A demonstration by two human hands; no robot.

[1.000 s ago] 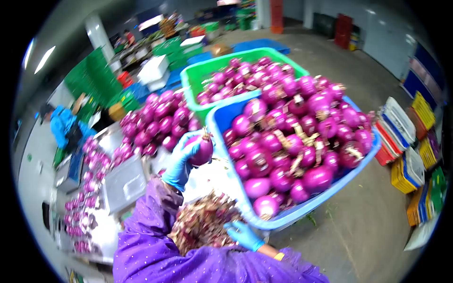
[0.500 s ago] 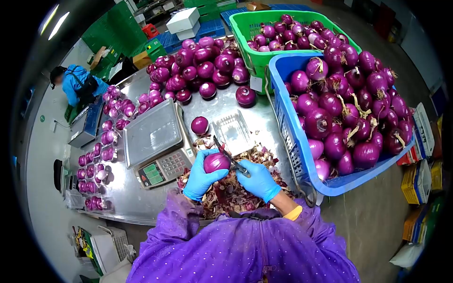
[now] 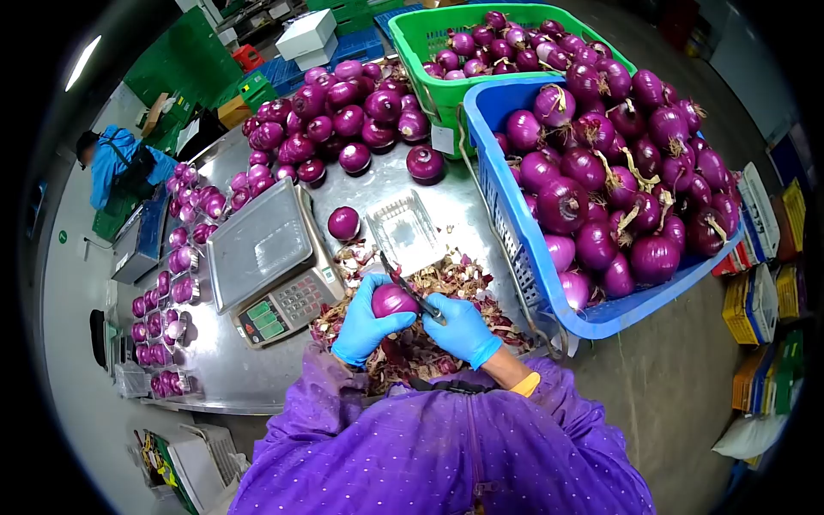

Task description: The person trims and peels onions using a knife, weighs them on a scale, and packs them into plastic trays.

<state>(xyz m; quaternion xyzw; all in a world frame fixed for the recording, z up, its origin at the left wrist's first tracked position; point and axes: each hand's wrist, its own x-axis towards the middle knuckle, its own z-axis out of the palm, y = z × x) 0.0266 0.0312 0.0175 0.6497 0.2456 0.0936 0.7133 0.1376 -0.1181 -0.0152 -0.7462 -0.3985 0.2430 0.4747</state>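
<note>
In my left hand [image 3: 362, 324], blue-gloved, a purple onion [image 3: 394, 301] is held with the fingers curled round it. My right hand [image 3: 464, 330], also gloved in blue, is closed on the handle of a slim dark-bladed cutting tool [image 3: 407, 289]. Its blade lies across the onion's upper right side; whether it is a knife or scissors I cannot tell. Dry onion skins [image 3: 412, 348] are heaped beneath both hands. Just beyond them are a clear plastic tray [image 3: 405, 230] and a single onion [image 3: 343, 223].
A digital scale [image 3: 283, 305] stands left on the metal table [image 3: 249, 369]. Behind it is an onion pile [image 3: 343, 116]. Blue [image 3: 601, 324] and green [image 3: 442, 103] onion baskets flank the right. Packed onion trays [image 3: 159, 330] line the left; a person in blue [image 3: 120, 167] stands beyond.
The view has shifted slightly, moving the table and baskets left and up in the picture. Both hands keep their holds; the blade lies at a slightly different angle on the onion.
</note>
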